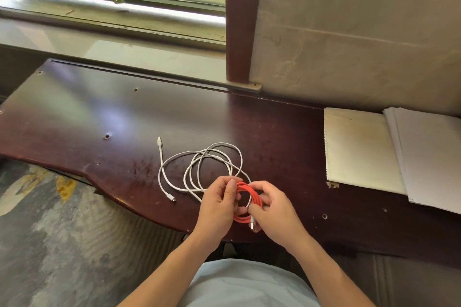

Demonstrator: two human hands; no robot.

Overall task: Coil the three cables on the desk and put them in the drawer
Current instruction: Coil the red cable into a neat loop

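Red cable [247,200] coil is pinched by fingers of left hand [217,209] and right hand [273,209], retaining loops; white cables [207,169] lie uncoiled at 11 o'clock on worktop [287,147]

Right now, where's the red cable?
Head view, lower centre: the red cable is a small coil gripped by the left hand and right hand, over the desk's near edge, just nearer than the loose white cable.
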